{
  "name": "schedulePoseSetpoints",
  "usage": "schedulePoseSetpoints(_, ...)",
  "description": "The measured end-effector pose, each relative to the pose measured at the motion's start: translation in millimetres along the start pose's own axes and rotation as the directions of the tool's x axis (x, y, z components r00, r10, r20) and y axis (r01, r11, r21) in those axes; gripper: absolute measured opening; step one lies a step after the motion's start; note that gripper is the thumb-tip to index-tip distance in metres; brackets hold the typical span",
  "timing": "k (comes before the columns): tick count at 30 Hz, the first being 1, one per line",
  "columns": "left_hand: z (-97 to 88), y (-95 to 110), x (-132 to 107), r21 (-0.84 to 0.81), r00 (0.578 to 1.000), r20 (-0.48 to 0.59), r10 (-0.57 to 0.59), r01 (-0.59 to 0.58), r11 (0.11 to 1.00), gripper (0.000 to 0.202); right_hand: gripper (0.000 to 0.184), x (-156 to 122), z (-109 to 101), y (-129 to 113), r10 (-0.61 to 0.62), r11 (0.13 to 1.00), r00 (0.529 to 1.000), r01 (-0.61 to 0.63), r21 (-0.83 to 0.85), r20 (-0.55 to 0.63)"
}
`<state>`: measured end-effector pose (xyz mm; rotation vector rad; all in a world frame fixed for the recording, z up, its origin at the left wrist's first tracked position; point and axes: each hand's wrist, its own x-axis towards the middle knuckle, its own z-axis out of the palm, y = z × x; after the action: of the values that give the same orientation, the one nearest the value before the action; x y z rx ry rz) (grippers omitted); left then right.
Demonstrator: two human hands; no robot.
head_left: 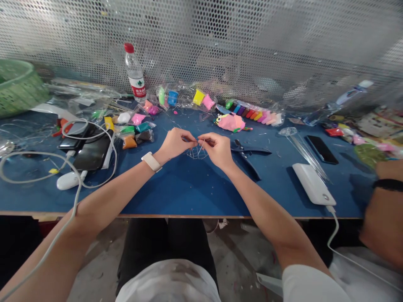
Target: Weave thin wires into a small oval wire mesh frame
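Both hands work at mid-bench. The thing in hand, a small wire frame [197,153], sits between and slightly below the fingertips, held just over the blue bench [195,188]. Left hand [176,143]: grip closed, thumb and forefinger pinched together at the frame's upper edge. Right hand [217,149]: grip likewise closed, thumb and forefinger pinching a thin strand that slants down into the mesh. The frame's lower part shows below the fingers; its upper part is largely covered by them (exact contact points too small to resolve).

Materials: frame of thin silvery wire, open mesh, rounded along its lower edge. Bench surface matt and smooth, with fine scraps scattered about. Pliers [243,153] just beside the right hand — dark, handles splayed apart. Beyond them, a pink fish-like figure [231,122], soft-looking and lumpy, one round eye visible. Behind it, a row of coloured bars [252,113] in glossy clear wrap. Left of the hands, packets of soft coloured material [129,141], rounded lumps in crinkled film.

Surroundings: clear plastic bottle [136,75] with red cap, upright against a perforated metal panel [220,37] — regular round holes. White power bank [314,184], smooth and round-cornered, near a flat black phone [321,149] at right.
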<state>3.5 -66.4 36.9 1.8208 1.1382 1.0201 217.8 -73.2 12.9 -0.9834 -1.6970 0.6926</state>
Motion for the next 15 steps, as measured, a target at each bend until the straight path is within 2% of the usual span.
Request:
schedulePoseSetpoints(6, 2.4, 6, -4, 0.332, 0.985, -0.028, 0.168, -0.150, 0.931, 0.012, 0.016, -1, 3, 3, -0.041, 0.999, 0.999, 0.041, -0.004, -0.024)
schedulePoseSetpoints(15, 12.1, 5, -8, 0.494, 0.938, -0.106, 0.330, -0.239, 0.836, 0.015, 0.011, -2, 5, -9, -0.119, 0.990, 0.983, 0.108, -0.087, -0.139)
